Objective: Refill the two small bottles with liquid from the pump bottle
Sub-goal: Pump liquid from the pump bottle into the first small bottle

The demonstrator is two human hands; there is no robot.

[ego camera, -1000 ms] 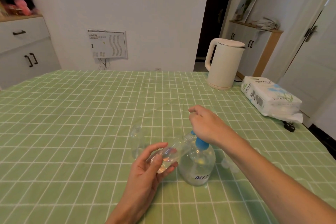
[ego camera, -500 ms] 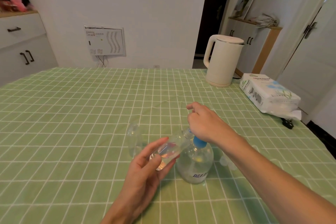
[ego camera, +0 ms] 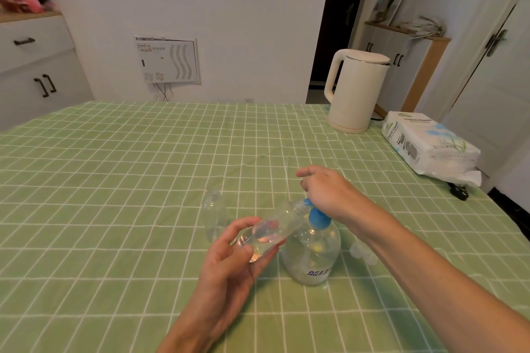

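A clear round pump bottle (ego camera: 311, 255) with a blue pump top (ego camera: 317, 216) stands on the green checked tablecloth (ego camera: 114, 180). My right hand (ego camera: 327, 192) rests on top of the pump head, fingers relaxed, and hides most of it. My left hand (ego camera: 229, 264) grips a small clear bottle (ego camera: 272, 231), tilted with its mouth up against the blue spout. Some clear liquid lies in its lower end. A second small clear bottle (ego camera: 213, 215) stands upright just to the left, apart from both hands.
Small clear caps (ego camera: 362, 252) lie right of the pump bottle, partly behind my right forearm. A cream kettle (ego camera: 354, 92) stands at the table's far right. A tissue paper pack (ego camera: 427, 146) and a black plug (ego camera: 459, 192) lie near the right edge.
Both hands keep their hold and place: right on the pump head, left with the tilted small bottle at the spout. Only the view has shifted slightly.
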